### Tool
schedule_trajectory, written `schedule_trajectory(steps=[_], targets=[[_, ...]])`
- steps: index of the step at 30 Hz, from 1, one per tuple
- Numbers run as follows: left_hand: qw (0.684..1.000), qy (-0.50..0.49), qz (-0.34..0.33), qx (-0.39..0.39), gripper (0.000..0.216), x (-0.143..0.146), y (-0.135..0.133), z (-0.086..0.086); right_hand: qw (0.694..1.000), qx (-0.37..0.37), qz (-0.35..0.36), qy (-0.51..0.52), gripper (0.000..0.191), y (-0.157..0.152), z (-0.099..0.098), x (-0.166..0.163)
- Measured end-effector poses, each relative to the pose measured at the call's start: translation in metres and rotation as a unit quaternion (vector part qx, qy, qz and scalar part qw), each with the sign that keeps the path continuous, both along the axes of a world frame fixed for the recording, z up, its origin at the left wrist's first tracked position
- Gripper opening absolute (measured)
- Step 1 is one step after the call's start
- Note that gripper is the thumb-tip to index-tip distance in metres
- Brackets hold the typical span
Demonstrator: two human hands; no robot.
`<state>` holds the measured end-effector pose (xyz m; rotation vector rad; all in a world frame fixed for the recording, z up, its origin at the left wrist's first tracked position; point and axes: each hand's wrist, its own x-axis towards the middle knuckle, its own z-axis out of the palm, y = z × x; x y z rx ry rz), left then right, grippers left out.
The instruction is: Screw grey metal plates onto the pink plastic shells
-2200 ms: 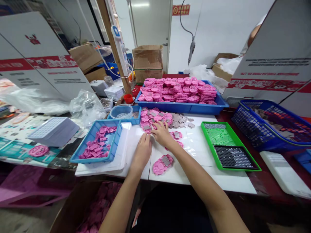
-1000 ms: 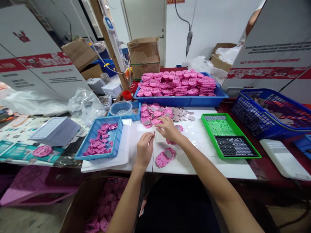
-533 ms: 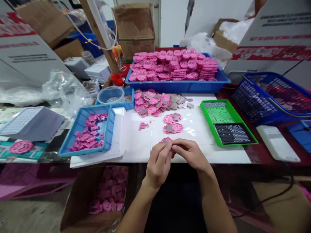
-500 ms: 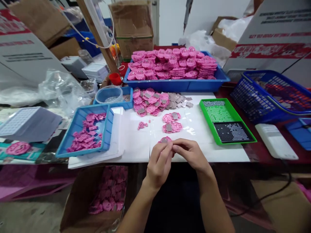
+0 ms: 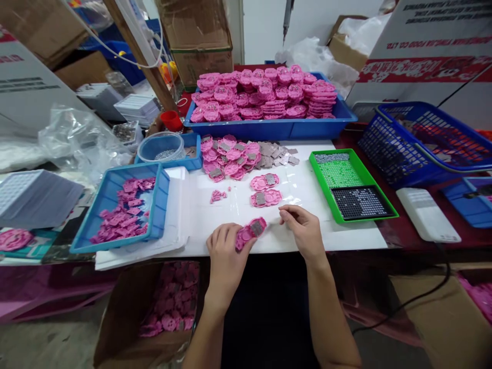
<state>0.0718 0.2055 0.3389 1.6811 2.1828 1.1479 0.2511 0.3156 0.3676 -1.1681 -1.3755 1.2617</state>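
My left hand (image 5: pixel 226 259) grips a pink plastic casing (image 5: pixel 244 238) by its near end, just above the front of the white work surface. A grey square plate (image 5: pixel 256 227) lies on the far end of that casing. To the right, my right hand (image 5: pixel 305 231) hovers with thumb and forefinger pinched together. Whatever may be between those fingertips is too small to make out. Two more casings, an upper one (image 5: pixel 264 181) and a lower one (image 5: pixel 266 198), lie beyond the hands, each with a grey plate. Small pink parts (image 5: pixel 218 196) sit to their left.
A green tray (image 5: pixel 394 214) of small pieces stands at right, beside a blue basket (image 5: pixel 400 148) and a white box-shaped device (image 5: pixel 428 215). At left is a light-blue bin (image 5: pixel 163 200) of pink parts. A blue tray (image 5: pixel 300 130) heaped with pink casings spans the back, behind loose grey plates (image 5: pixel 274 155).
My hands have come apart. The left has moved left and turned with the casing in its grip, while the right has drawn away to the right, fingers pinched. The view has shifted slightly.
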Motion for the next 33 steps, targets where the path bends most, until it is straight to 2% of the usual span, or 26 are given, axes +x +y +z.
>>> schedule_trajectory(steps=[2,5,8,10,13,14,16,19,21,24,28,33], targets=[[0.994,-0.096,-0.043,0.012,0.008,-0.001,0.002,0.007,1.000,-0.003,0.015,0.011,0.023,-0.003,0.002,-0.001],[0.961,-0.257,-0.102,0.031,0.015,-0.003,0.007,0.021,0.998,0.004,0.053,0.030,0.019,-0.011,0.010,-0.002],[0.929,-0.361,-0.066,0.041,0.031,0.000,0.011,0.035,0.994,0.030,0.099,0.025,0.013,-0.020,0.020,0.001],[0.902,-0.425,-0.049,0.059,0.029,0.005,0.013,0.039,0.986,0.056,0.157,-0.003,0.010,-0.026,0.026,0.005],[0.862,-0.496,-0.059,0.092,0.024,0.016,0.017,0.038,0.962,0.089,0.243,-0.085,0.012,-0.030,0.029,0.010],[0.856,-0.504,-0.066,0.091,0.025,0.019,0.018,0.036,0.961,0.088,0.242,-0.103,0.012,-0.031,0.029,0.012],[0.856,-0.505,-0.084,0.068,0.025,0.025,0.018,0.033,0.977,0.067,0.179,-0.098,0.014,-0.030,0.027,0.017],[0.859,-0.494,-0.133,0.000,0.024,0.029,0.015,0.031,0.998,0.028,0.054,-0.025,0.020,-0.028,0.024,0.025],[0.861,-0.474,-0.172,-0.064,0.025,0.031,0.012,0.031,0.999,0.025,0.033,0.011,0.020,-0.029,0.027,0.030],[0.854,-0.452,-0.220,-0.131,0.029,0.032,0.009,0.032,0.995,0.024,0.093,0.011,0.016,-0.033,0.034,0.033],[0.830,-0.470,-0.260,-0.152,0.029,0.037,0.010,0.030,0.983,0.040,0.176,-0.027,0.015,-0.037,0.040,0.031],[0.848,-0.432,-0.272,-0.142,0.029,0.042,0.012,0.031,0.960,0.124,0.219,-0.123,0.017,-0.038,0.040,0.031]])
